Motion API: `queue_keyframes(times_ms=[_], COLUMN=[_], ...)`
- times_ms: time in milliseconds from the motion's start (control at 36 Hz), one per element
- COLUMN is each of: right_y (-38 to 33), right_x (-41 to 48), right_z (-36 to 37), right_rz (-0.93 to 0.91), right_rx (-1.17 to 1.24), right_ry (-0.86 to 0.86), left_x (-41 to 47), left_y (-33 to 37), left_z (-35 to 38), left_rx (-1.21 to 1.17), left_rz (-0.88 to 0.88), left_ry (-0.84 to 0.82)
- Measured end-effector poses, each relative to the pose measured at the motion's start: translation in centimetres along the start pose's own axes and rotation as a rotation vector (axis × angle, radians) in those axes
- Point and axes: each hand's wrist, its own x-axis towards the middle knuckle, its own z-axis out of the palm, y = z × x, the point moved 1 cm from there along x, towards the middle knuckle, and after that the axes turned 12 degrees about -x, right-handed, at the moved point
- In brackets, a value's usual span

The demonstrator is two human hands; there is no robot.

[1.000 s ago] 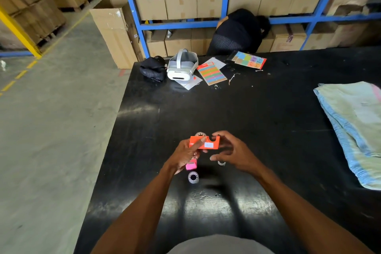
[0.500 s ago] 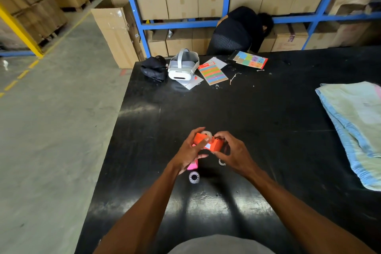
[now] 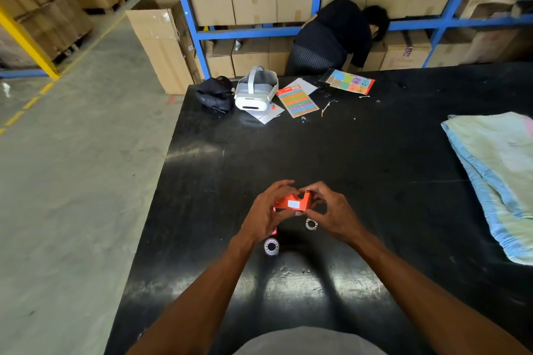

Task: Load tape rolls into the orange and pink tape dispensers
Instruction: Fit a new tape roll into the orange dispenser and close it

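Both of my hands hold the orange tape dispenser (image 3: 292,202) a little above the black table (image 3: 360,170). My left hand (image 3: 266,215) grips its left end; my right hand (image 3: 328,212) pinches its right end, fingertips at the notch. The dispenser is tilted, a white label facing me. Just a sliver of the pink dispenser (image 3: 274,230) shows under my left wrist. One clear tape roll (image 3: 271,247) lies on the table below my left hand. A smaller ring-shaped roll (image 3: 311,223) lies under my right hand.
At the table's far end lie a white headset (image 3: 255,91), a black pouch (image 3: 215,93) and coloured sticker sheets (image 3: 298,101). A folded towel (image 3: 496,170) covers the right side. A person (image 3: 334,34) bends by the blue shelves of boxes. The table's left edge drops to the floor.
My hands have closed in around the orange dispenser and tilted it. The tape roll seen behind it before is hidden now.
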Motion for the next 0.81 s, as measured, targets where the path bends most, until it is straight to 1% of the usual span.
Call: queue_keyframes(times_ms=[167,333,556,806], right_y=[-0.05,-0.06,0.02,0.03], right_x=[0.08,0.17,0.29,0.38], right_z=[0.03,-0.19,-0.5,-0.58], right_rz=[0.01,0.028,0.079,0.121], right_rx=[0.012,0.03,0.125,0.199], right_ry=[-0.027,-0.027,-0.038,-0.116], left_x=[-0.04,-0.08,0.32,-0.06], left_y=[-0.08,-0.18,0.12,0.19], left_z=[-0.17,-0.01,0.16,0.28], left_rx=[-0.01,-0.066,-0.085,-0.083], left_rz=[0.003,-0.007,0.024,0.024], left_ry=[-0.028,0.003,-0.026,-0.067])
